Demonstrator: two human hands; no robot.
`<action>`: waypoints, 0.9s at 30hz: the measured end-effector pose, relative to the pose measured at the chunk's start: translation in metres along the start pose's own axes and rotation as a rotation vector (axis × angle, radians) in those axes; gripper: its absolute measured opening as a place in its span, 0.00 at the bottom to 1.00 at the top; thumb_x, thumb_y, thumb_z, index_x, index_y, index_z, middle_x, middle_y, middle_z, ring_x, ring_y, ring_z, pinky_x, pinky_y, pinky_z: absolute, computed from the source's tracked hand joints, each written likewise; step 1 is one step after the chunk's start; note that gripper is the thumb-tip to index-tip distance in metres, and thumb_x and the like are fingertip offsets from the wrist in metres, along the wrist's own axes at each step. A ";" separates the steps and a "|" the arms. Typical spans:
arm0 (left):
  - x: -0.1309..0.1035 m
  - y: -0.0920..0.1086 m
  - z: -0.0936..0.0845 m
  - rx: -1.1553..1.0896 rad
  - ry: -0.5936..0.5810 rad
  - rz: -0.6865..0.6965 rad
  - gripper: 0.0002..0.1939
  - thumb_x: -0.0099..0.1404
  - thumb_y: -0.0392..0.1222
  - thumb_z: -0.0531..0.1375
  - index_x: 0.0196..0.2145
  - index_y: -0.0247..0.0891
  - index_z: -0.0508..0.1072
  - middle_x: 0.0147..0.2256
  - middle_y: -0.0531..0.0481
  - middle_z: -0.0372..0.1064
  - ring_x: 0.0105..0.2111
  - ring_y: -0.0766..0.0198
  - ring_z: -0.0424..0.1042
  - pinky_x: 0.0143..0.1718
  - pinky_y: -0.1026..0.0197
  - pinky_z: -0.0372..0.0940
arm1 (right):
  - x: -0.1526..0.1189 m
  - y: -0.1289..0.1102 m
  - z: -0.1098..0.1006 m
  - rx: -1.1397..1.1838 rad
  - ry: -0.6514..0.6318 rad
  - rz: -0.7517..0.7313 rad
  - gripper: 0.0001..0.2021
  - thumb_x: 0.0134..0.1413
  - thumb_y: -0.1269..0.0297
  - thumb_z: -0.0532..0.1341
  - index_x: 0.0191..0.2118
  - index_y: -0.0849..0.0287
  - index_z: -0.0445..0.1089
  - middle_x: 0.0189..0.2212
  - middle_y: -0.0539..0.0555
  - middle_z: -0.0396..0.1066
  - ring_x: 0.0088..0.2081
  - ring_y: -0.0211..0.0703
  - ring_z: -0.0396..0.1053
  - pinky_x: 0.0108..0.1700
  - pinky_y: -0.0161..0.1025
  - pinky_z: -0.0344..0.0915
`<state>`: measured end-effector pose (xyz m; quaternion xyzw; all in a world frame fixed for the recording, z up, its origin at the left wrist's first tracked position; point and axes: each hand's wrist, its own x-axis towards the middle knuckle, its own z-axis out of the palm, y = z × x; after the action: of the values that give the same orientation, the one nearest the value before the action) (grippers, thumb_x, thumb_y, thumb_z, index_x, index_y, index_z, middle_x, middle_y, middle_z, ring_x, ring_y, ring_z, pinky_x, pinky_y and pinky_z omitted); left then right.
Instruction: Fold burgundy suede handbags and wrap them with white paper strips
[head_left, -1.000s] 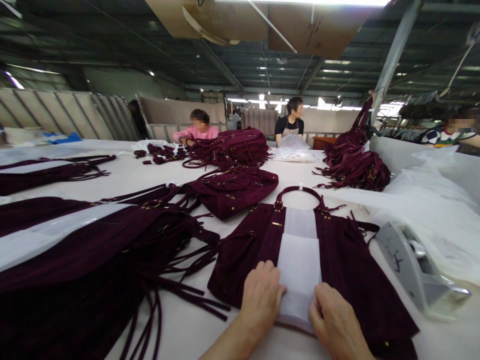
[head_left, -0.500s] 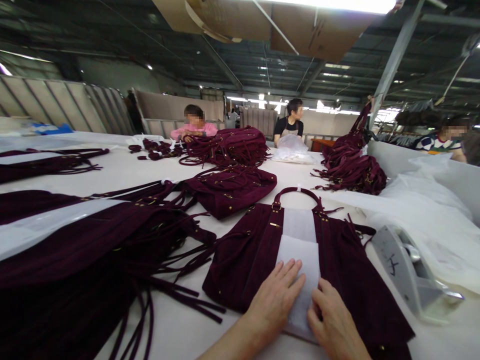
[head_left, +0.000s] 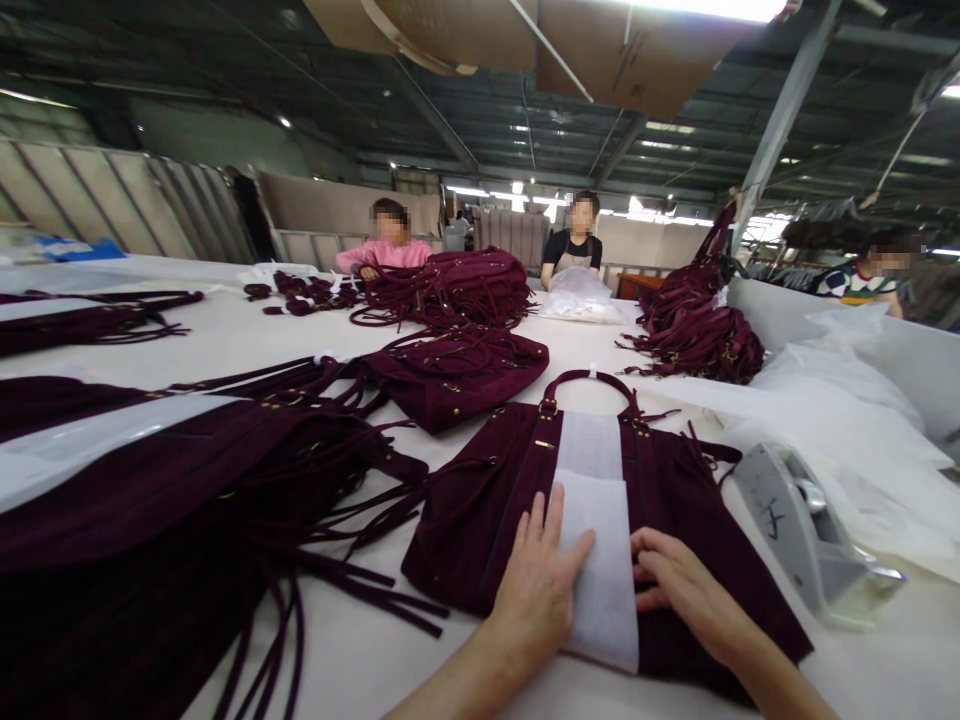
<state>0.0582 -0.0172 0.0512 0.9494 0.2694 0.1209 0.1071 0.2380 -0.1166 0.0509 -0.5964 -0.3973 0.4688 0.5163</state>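
Observation:
A burgundy handbag [head_left: 495,500] lies flat on the table in front of me, its looped handle [head_left: 589,376] pointing away. Down its middle runs a white paper strip [head_left: 596,560], with one layer overlapping another below the handle. My left hand [head_left: 536,580] rests open on the strip's left edge and the bag, fingers spread. On the other side my right hand [head_left: 686,590] is at the strip's right edge, fingers loosely bent and apart, with nothing visibly gripped.
A tape dispenser [head_left: 810,530] stands right of the bag, beside white plastic sheeting [head_left: 862,400]. Stacked burgundy bags [head_left: 150,540] with dangling straps fill the left. More bags [head_left: 465,290] lie farther back. Two co-workers [head_left: 386,250] are across the table, another person at far right.
My left hand has shifted left, from the strip's middle toward its left edge, fingers spreading. My right hand has loosened from the strip's right edge and moved slightly up and right.

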 end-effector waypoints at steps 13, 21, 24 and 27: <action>0.002 0.004 -0.018 -0.013 0.121 -0.152 0.25 0.53 0.32 0.55 0.49 0.45 0.69 0.44 0.45 0.61 0.44 0.54 0.59 0.45 0.52 0.56 | 0.013 0.003 0.022 -0.784 0.283 -0.078 0.11 0.47 0.74 0.55 0.39 0.57 0.61 0.26 0.51 0.70 0.30 0.44 0.70 0.31 0.33 0.63; 0.000 -0.003 -0.007 -0.097 0.205 -0.118 0.14 0.60 0.28 0.52 0.39 0.39 0.72 0.41 0.47 0.64 0.41 0.58 0.61 0.44 0.55 0.58 | 0.008 0.004 0.020 -0.614 0.196 -0.182 0.14 0.48 0.71 0.54 0.44 0.58 0.64 0.27 0.49 0.72 0.29 0.42 0.70 0.31 0.33 0.62; 0.002 -0.008 -0.003 -0.220 0.266 -0.120 0.16 0.63 0.26 0.48 0.40 0.38 0.72 0.38 0.48 0.64 0.40 0.62 0.63 0.43 0.60 0.59 | 0.003 -0.002 0.022 -0.576 0.060 -0.226 0.11 0.48 0.71 0.54 0.38 0.58 0.68 0.30 0.50 0.73 0.33 0.44 0.71 0.32 0.33 0.63; 0.005 -0.009 0.000 -0.176 0.223 -0.149 0.16 0.64 0.26 0.48 0.37 0.38 0.72 0.37 0.48 0.64 0.38 0.63 0.63 0.42 0.62 0.60 | -0.002 -0.010 0.023 -0.674 -0.034 -0.265 0.10 0.48 0.74 0.51 0.33 0.59 0.69 0.29 0.51 0.72 0.33 0.44 0.71 0.33 0.33 0.63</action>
<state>0.0579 -0.0064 0.0498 0.8945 0.3375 0.2406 0.1676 0.2155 -0.1111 0.0601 -0.6685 -0.6119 0.2505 0.3405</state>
